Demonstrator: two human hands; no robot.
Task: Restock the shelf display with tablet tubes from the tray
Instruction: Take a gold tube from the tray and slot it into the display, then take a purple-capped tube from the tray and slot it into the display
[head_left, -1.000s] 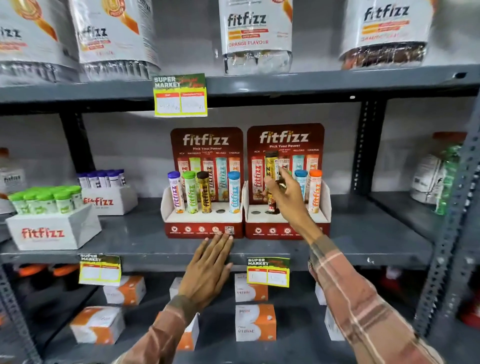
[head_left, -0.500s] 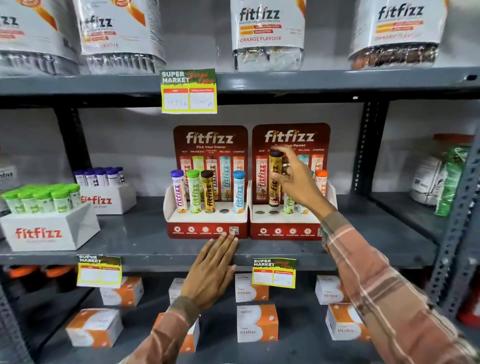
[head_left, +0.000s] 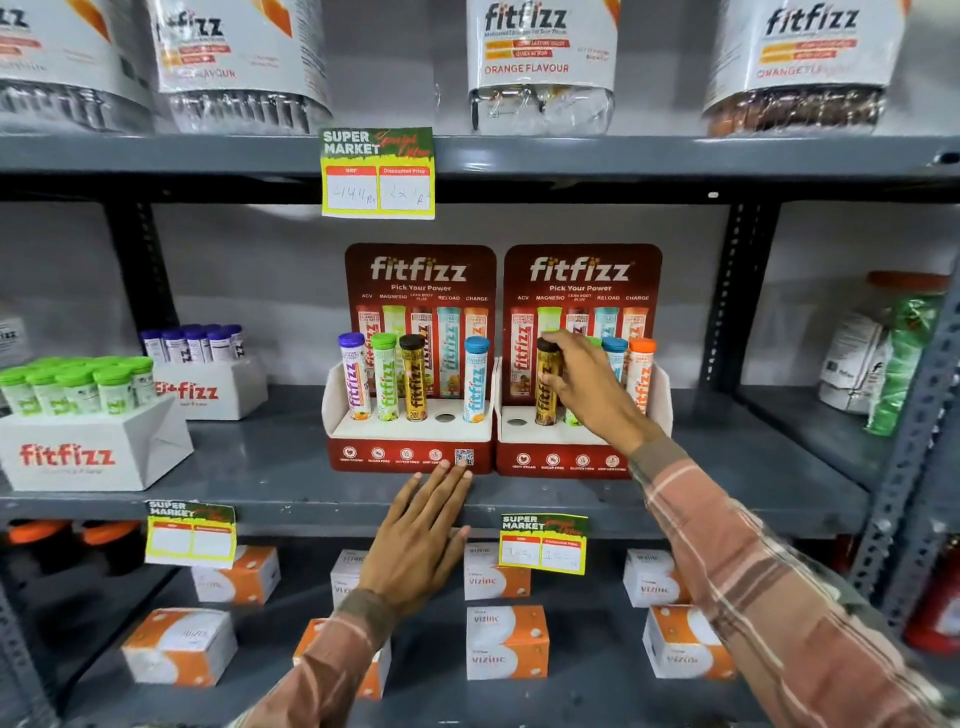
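Note:
Two red fitfizz display stands sit side by side on the middle shelf. The left display (head_left: 410, 452) holds purple, green, brown-gold and blue tubes, with one hole bare. My right hand (head_left: 587, 389) grips a brown-capped gold tube (head_left: 546, 384) near its top, its base down in a hole of the right display (head_left: 561, 460). To the left of that tube is a bare hole. A green tube, a blue tube (head_left: 615, 356) and an orange tube (head_left: 641, 374) stand partly behind my hand. My left hand (head_left: 423, 535) lies flat, fingers spread, on the shelf edge (head_left: 311, 506) below the left display.
White fitfizz trays of green-capped (head_left: 78, 387) and purple-capped tubes (head_left: 195, 343) stand at the left. Big jars line the top shelf (head_left: 540, 62). Orange-and-white vizinc boxes (head_left: 506, 644) fill the lower shelf. Price tags hang from the shelf edges; a steel upright (head_left: 919, 447) rises at right.
My right hand has lowered the gold tube from above the right display into a hole. My left hand has stayed on the shelf edge. The view has shifted slightly.

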